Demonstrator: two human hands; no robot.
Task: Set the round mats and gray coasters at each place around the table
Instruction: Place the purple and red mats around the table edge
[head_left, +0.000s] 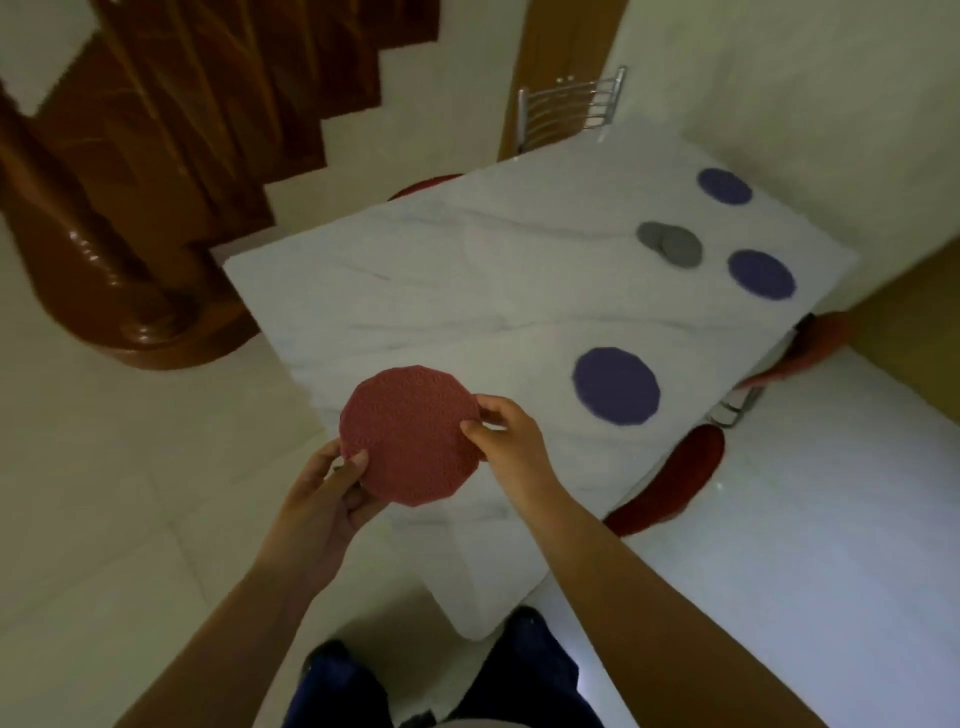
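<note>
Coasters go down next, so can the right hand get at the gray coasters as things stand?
Probably not yet: the right hand pinches the red mat with the left hand, and the gray coasters lie far across the table. Nothing stands between them.

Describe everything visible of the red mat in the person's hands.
The red mat is a round, flat disc with a slightly faceted rim and a fine textured, fabric-like surface. It is held over the near left edge of the white table, seemingly not lying on it. The left hand pinches its near edge, thumb on top; the right hand pinches its right edge.
</note>
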